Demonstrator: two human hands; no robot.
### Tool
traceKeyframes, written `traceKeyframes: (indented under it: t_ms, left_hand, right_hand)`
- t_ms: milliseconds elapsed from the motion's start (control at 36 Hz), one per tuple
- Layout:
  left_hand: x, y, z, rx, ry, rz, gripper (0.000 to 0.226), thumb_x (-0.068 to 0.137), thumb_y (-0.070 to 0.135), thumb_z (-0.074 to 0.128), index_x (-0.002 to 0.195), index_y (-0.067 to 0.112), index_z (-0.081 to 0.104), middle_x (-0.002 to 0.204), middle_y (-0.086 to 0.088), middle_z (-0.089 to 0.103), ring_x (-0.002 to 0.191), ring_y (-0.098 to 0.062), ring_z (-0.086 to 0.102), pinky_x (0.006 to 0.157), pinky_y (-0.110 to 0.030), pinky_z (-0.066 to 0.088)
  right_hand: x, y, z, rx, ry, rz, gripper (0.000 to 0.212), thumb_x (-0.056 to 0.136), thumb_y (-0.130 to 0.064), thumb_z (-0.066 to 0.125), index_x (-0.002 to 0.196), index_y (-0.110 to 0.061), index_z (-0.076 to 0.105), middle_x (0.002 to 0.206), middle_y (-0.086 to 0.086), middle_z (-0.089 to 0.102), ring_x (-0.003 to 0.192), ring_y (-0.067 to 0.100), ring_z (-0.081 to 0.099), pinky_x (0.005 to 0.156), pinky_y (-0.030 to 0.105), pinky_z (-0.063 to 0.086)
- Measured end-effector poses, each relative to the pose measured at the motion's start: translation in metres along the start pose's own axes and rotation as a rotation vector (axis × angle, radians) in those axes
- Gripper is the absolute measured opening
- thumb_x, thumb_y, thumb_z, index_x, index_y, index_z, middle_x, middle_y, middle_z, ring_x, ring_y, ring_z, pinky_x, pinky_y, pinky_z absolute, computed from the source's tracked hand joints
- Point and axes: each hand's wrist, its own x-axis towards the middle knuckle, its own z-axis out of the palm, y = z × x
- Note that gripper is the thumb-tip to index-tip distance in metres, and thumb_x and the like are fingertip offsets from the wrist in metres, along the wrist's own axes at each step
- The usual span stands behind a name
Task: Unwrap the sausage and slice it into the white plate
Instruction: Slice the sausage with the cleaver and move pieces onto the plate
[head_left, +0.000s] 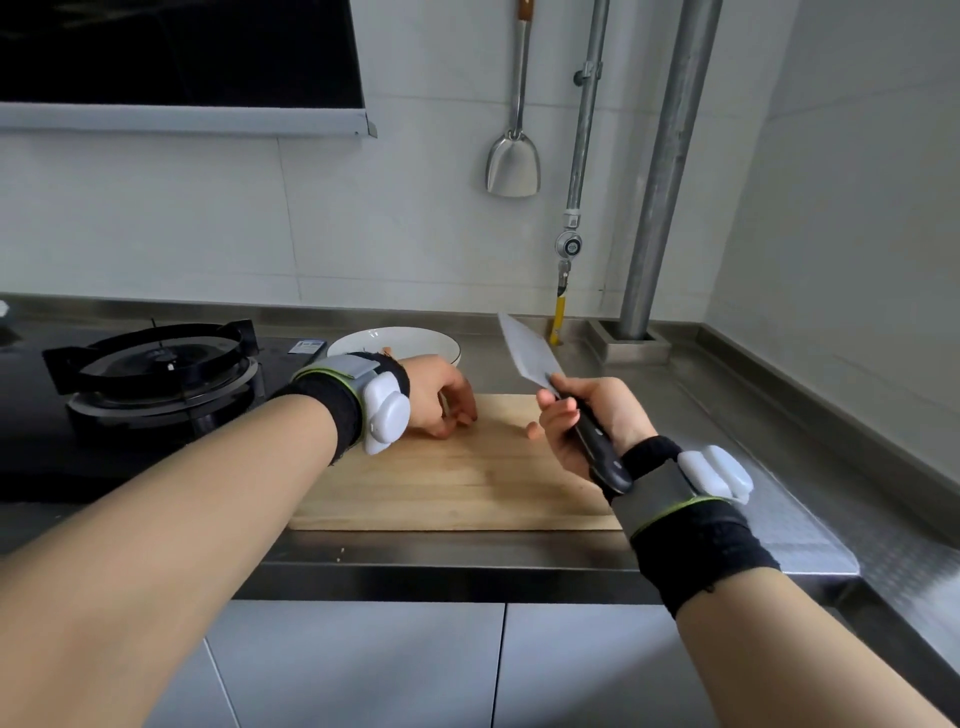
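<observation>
My left hand (441, 397) rests on the far left part of the wooden cutting board (457, 478). Its fingers are curled down with the tips on the wood. A thin greyish sliver shows under them, and I cannot tell whether they pinch anything. My right hand (582, 421) grips the black handle of a cleaver (527, 353) above the board's right side, with the blade raised and pointing back-left. The white plate (410, 340) stands just behind my left hand, and a small pinkish bit shows in it. No whole sausage is visible.
A gas burner (161, 371) on a black hob sits left of the board. A metal spatula (514, 166) hangs on the tiled wall, next to pipes (670, 166) in the back right corner. The steel counter (753, 415) runs on to the right of the board.
</observation>
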Motion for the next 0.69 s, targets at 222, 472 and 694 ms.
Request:
traceKeyframes:
  t_ms: [222,472,694]
  left_hand:
    - [0.010,0.005,0.013,-0.021,0.111,0.098,0.019,0.081,0.013,0.070,0.098,0.021,0.073,0.093,0.008,0.071,0.068,0.000,0.058,0.063,-0.013,0.046]
    - [0.018,0.022,0.028,-0.157,0.210,0.064,0.009,0.080,0.019,0.073,0.089,0.023,0.073,0.089,0.004,0.074,0.067,-0.009,0.062,0.078,-0.026,0.053]
    - [0.019,0.030,0.037,-0.193,0.223,0.039,0.019,0.074,0.017,0.080,0.091,0.016,0.073,0.078,0.007,0.066,0.067,-0.007,0.060,0.074,-0.022,0.052]
  right_hand:
    - [-0.005,-0.009,-0.007,0.006,0.039,-0.032,0.013,0.098,-0.016,0.048,0.090,-0.006,0.048,0.060,0.008,0.056,0.036,0.007,0.045,0.031,0.014,0.039]
    - [-0.012,-0.011,-0.016,-0.661,0.421,-0.195,0.025,0.090,0.000,0.043,0.111,0.011,0.052,0.084,0.031,0.071,0.043,0.020,0.050,0.044,0.025,0.044]
    - [-0.031,-0.002,-0.025,-0.773,0.522,-0.191,0.021,0.090,0.003,0.046,0.110,0.006,0.048,0.076,0.022,0.054,0.031,0.020,0.049,0.041,0.025,0.045]
